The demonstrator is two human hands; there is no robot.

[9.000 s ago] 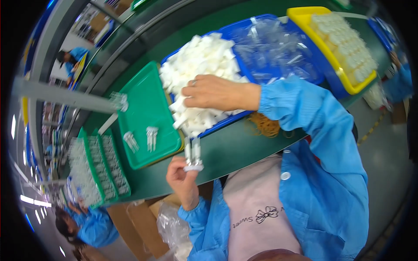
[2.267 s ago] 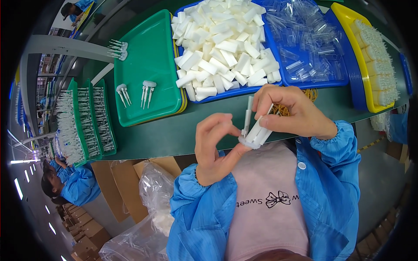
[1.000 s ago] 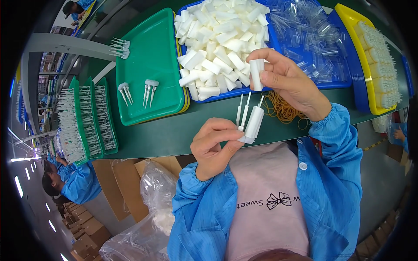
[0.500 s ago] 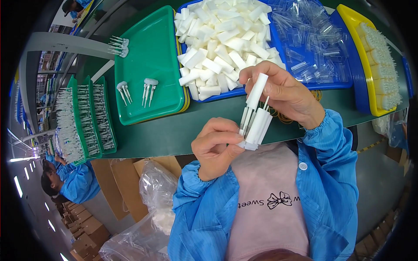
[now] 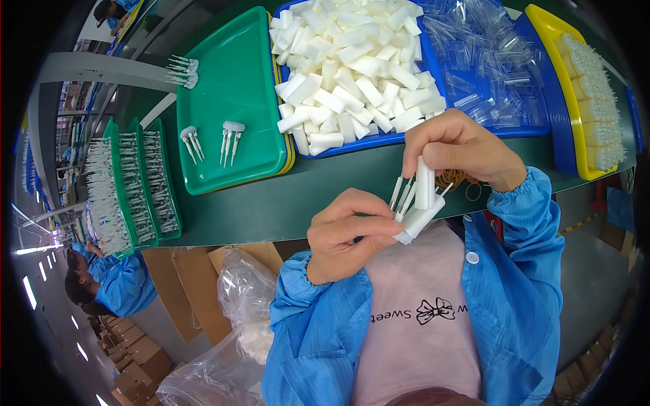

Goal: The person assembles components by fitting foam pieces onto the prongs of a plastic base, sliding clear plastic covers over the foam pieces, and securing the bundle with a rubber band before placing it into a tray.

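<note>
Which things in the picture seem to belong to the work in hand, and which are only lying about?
Likely belonging:
- white plastic pronged piece, in the left hand
- white foam-like block, in the right hand
- heaped white foam-like blocks in the blue plastic tray

Likely just lying about:
- crumpled clear plastic bag
- brown cardboard box

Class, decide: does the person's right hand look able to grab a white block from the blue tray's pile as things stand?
Probably not yet: the pile of white blocks looks close and uncovered, but the right hand grips a similar white piece, which would likely need releasing first.
</note>
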